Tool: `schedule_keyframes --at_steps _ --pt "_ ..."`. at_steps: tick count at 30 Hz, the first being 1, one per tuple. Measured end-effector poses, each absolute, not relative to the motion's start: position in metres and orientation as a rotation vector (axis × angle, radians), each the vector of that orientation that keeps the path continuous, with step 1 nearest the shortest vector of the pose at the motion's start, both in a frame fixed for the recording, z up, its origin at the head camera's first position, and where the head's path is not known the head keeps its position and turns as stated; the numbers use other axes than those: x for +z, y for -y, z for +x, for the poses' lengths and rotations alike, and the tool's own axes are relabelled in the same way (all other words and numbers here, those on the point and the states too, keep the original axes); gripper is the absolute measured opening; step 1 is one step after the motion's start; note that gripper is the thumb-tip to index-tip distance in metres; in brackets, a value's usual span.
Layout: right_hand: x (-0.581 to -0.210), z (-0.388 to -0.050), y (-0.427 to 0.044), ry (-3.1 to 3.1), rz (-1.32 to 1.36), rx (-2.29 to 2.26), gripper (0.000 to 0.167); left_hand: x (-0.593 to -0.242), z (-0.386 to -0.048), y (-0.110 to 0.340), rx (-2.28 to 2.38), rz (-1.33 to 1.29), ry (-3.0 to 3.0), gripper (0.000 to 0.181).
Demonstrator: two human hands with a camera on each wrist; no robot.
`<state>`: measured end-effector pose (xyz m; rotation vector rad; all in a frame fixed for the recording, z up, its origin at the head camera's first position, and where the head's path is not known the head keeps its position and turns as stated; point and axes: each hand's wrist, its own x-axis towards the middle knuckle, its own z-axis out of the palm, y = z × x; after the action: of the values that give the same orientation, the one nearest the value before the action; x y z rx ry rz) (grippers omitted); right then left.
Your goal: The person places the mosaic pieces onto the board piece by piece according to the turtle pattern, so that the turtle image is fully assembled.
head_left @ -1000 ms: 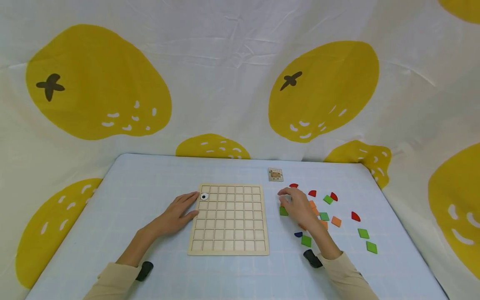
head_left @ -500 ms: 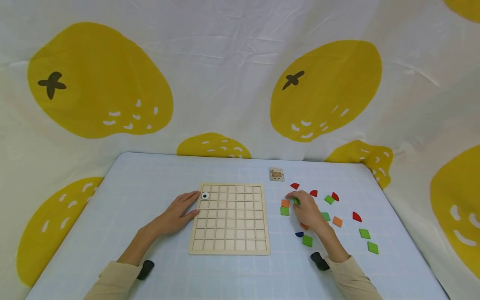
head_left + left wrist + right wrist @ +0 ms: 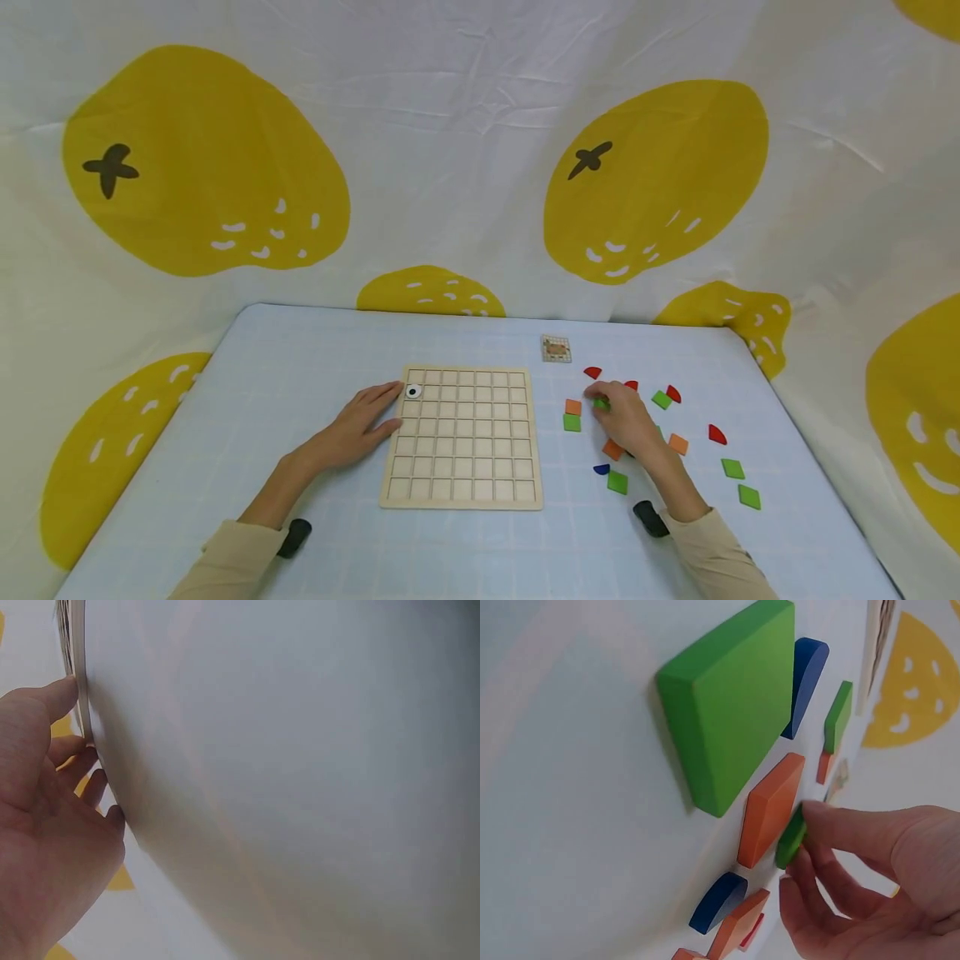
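Observation:
A pale wooden grid board (image 3: 462, 438) lies on the table, with a white disc with a black dot (image 3: 413, 391) in its upper left. My left hand (image 3: 345, 432) touches the board's left edge with thumb and fingers; the left wrist view shows this hand (image 3: 56, 817) against the board's side (image 3: 79, 667). Right of the board, my right hand (image 3: 626, 421) pinches a green piece (image 3: 601, 403) between thumb and fingers. In the right wrist view that hand (image 3: 877, 877) grips the green piece (image 3: 791, 838) just beyond an orange piece (image 3: 772, 810).
Around my right hand lie loose pieces: an orange square (image 3: 573, 407) touching a green square (image 3: 572, 423), a dark blue piece (image 3: 602, 469), a red piece (image 3: 717, 434) and several others. A small patterned card (image 3: 556, 348) sits behind them. Patterned cloth hangs beyond the table.
My right hand has moved rightward, and a green piece now shows in its pinch. The orange square beside the board has come into view. My left hand stays at the board's edge.

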<state>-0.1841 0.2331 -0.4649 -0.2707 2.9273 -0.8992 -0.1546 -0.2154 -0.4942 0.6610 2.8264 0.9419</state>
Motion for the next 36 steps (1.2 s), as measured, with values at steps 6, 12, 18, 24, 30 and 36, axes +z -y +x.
schedule_keyframes --at_steps 6,12,18,24,30,36 --pt "-0.466 -0.186 -0.236 -2.942 -0.267 -0.904 0.026 -0.493 -0.154 0.215 0.947 0.653 -2.823 0.064" --pt "-0.463 -0.186 -0.231 -2.950 -0.307 -0.993 0.021 -0.491 -0.153 0.214 0.952 0.642 -2.818 0.064" --pt "-0.458 -0.191 -0.214 -2.929 -0.341 -1.096 0.017 -0.491 -0.153 0.214 0.953 0.636 -2.814 0.064" --pt "-0.455 -0.197 -0.195 -2.898 -0.448 -1.196 0.014 -0.492 -0.153 0.214 0.953 0.638 -2.811 0.064" --pt "-0.453 -0.201 -0.170 -2.898 -0.504 -1.224 0.014 -0.493 -0.154 0.214 0.951 0.634 -2.805 0.064" --pt "-0.454 -0.205 -0.149 -2.872 -0.559 -1.266 0.013 -0.492 -0.154 0.214 0.948 0.625 -2.804 0.064"
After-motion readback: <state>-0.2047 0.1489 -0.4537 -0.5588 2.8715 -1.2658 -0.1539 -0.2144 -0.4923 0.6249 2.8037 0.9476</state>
